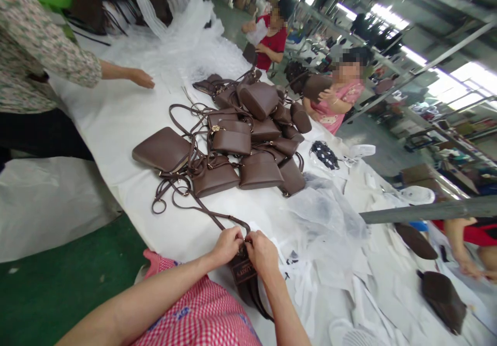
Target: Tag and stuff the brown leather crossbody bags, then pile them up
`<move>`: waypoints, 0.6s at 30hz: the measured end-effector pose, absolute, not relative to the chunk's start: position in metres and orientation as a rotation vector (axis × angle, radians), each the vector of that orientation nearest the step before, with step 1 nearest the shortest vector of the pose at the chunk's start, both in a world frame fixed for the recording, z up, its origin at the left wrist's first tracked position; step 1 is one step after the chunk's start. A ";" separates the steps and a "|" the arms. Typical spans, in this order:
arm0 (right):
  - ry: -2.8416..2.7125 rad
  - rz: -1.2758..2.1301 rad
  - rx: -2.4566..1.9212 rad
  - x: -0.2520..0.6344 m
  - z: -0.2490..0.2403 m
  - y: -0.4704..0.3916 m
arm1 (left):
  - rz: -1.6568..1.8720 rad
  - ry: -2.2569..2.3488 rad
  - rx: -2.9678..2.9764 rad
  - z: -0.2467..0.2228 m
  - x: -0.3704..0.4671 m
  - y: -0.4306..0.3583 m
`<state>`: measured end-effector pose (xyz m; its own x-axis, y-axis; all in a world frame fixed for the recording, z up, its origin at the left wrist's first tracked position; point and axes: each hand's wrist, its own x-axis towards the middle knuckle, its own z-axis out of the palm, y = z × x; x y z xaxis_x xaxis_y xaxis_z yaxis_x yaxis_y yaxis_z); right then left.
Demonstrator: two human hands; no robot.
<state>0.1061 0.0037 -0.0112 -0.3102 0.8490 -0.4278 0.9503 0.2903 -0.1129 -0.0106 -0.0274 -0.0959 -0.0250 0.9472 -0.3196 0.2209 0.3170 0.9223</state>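
Observation:
At the near edge of the white table, a dark brown bag (244, 276) with a lettered patch lies against the checked red apron. My left hand (228, 245) pinches the strap end at the top of this bag. Close beside it, my right hand (262, 252) has its fingers closed on the same strap and fitting, the fingertips of both hands nearly touching. A long brown strap (209, 212) runs from there toward a heap of brown bags (243, 134). The small fitting between the fingers is mostly hidden.
Clear plastic (330, 211) and white paper cover the table on the right. A person's hand (143, 78) reaches over the left side of the table (112, 129). Two people hold bags across it. A grey metal bar (423, 210) juts in from the right.

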 end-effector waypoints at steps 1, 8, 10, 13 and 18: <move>2.314 -0.612 1.665 0.110 -0.010 0.004 | 0.832 1.489 1.142 -0.093 -0.015 -0.027; 2.476 -0.930 1.703 0.110 -0.016 0.003 | 0.946 1.397 1.465 -0.053 -0.045 -0.020; 2.507 -0.903 1.703 0.103 -0.021 0.002 | 0.971 1.367 1.499 -0.046 -0.046 -0.017; 2.507 -0.913 1.738 0.100 -0.026 0.001 | 1.010 1.326 1.372 -0.051 -0.042 -0.014; 2.505 -1.093 1.774 0.106 -0.025 0.002 | 1.004 1.179 0.937 -0.077 -0.035 -0.014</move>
